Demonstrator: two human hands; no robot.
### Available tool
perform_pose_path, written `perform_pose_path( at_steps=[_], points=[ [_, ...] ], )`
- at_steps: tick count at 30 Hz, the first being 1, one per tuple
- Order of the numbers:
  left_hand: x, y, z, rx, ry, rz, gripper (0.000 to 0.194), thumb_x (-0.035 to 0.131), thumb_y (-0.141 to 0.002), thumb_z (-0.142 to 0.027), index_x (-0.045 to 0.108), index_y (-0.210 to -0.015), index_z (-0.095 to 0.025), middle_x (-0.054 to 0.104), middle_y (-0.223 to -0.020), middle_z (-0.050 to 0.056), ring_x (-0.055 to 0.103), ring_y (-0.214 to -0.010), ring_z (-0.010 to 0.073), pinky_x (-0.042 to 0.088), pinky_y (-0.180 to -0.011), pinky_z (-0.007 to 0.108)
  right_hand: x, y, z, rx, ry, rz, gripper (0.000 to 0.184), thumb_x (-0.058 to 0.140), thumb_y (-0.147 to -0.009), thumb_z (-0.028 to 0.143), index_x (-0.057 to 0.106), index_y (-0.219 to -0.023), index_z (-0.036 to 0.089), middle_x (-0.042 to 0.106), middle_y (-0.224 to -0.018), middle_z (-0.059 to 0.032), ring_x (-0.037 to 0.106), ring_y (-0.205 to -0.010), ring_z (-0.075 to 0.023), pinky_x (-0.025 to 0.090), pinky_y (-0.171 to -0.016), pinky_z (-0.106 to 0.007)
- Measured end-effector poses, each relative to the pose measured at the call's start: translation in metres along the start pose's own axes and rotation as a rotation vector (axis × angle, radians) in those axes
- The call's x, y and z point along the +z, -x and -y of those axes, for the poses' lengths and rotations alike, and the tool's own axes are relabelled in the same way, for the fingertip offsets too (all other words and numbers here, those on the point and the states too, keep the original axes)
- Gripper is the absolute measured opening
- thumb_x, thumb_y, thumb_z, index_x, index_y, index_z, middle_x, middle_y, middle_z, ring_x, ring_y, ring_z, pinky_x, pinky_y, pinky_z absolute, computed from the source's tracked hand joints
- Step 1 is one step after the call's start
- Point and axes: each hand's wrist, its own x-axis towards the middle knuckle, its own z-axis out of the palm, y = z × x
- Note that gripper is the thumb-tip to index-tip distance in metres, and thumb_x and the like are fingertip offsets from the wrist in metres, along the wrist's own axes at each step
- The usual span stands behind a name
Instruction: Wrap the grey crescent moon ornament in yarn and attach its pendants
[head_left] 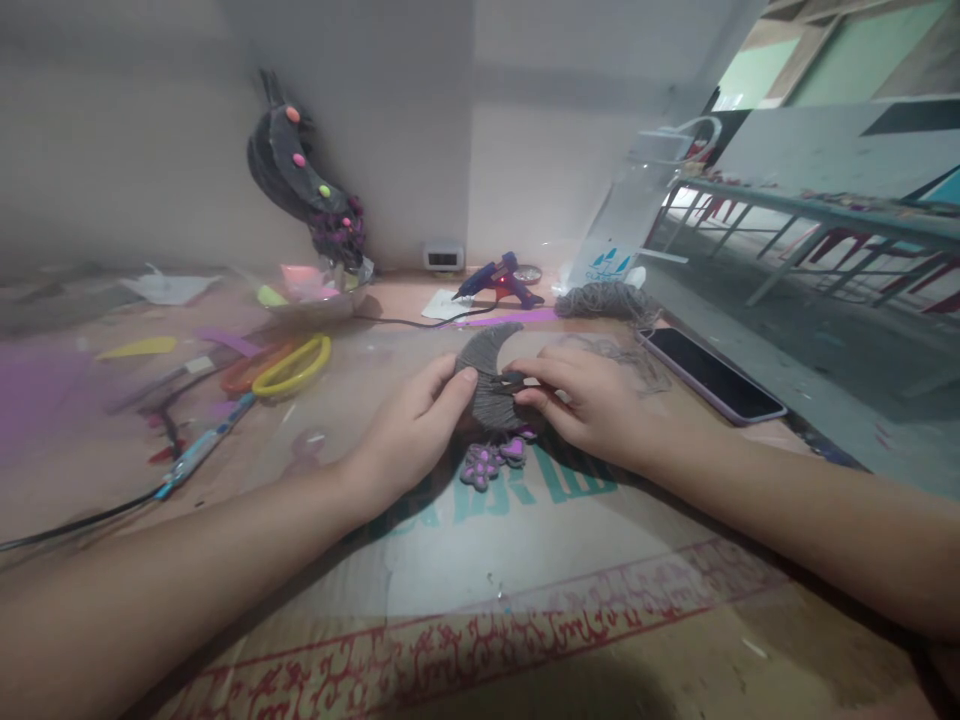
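Observation:
Between my hands is a grey crescent moon wrapped in yarn (491, 352), its curved tip pointing away from me. My left hand (427, 420) grips its left edge, thumb on top. With thumb and fingertips, my right hand (574, 395) pinches a small dark grey piece (512, 379) against the moon's inner curve; its exact kind is hard to make out. A grey and purple flower (480, 466) and a purple heart with a grey border (513, 452) hang at the moon's near end, over the printed board.
Behind the moon lie a blue glue gun (499, 280) with a lit red light and a grey yarn skein (607, 302). A phone (712, 375) lies right, yellow-handled scissors (292, 366) and a blue corded pen-like tool (206, 447) left. A decorated dark crescent (289, 165) stands at the back.

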Motion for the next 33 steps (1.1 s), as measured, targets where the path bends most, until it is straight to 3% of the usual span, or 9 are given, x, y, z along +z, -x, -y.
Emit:
perform_pose_path(
  at_steps=[13,19,25,33],
  points=[
    [-0.0001,0.0015,-0.0013,0.040,-0.062,0.030,0.029,0.042,-0.098,-0.040,0.056,-0.085,-0.019,0.053,-0.070,-0.002,0.050,-0.066,0.0146,0.036,-0.057,0.024,0.0002,-0.0006,0.0004,-0.037,0.019,-0.023,0.026,0.051,-0.098,0.030,0.069,-0.103,0.013,0.068,-0.080,-0.0072,0.061,-0.073,-0.0176,0.043,-0.065,-0.028],
    [0.0003,0.0005,-0.0010,0.030,-0.049,0.011,0.028,0.044,-0.097,-0.039,0.055,-0.080,-0.019,0.049,-0.065,-0.002,0.050,-0.065,0.0142,0.037,-0.056,0.024,0.0012,0.0005,-0.0016,0.017,-0.042,-0.027,0.027,0.047,-0.099,0.032,0.068,-0.103,0.016,0.069,-0.081,-0.0061,0.062,-0.075,-0.0170,0.044,-0.067,-0.028],
    [0.0004,-0.0025,-0.0010,-0.030,0.045,-0.017,0.029,0.043,-0.097,-0.041,0.062,-0.103,-0.019,0.056,-0.071,0.000,0.051,-0.064,0.0148,0.038,-0.053,0.024,0.0040,0.0026,-0.0068,0.165,-0.130,-0.074,0.026,0.049,-0.098,0.032,0.066,-0.107,0.015,0.070,-0.089,-0.0073,0.063,-0.078,-0.0175,0.047,-0.070,-0.029],
    [0.0001,-0.0016,0.0012,-0.024,0.058,-0.023,0.028,0.045,-0.096,-0.041,0.061,-0.095,-0.018,0.058,-0.074,0.000,0.050,-0.063,0.0134,0.039,-0.053,0.023,0.0034,0.0018,-0.0049,0.088,-0.130,-0.032,0.024,0.049,-0.098,0.031,0.067,-0.105,0.016,0.068,-0.081,-0.0055,0.060,-0.074,-0.0176,0.044,-0.068,-0.029]
  ],
)
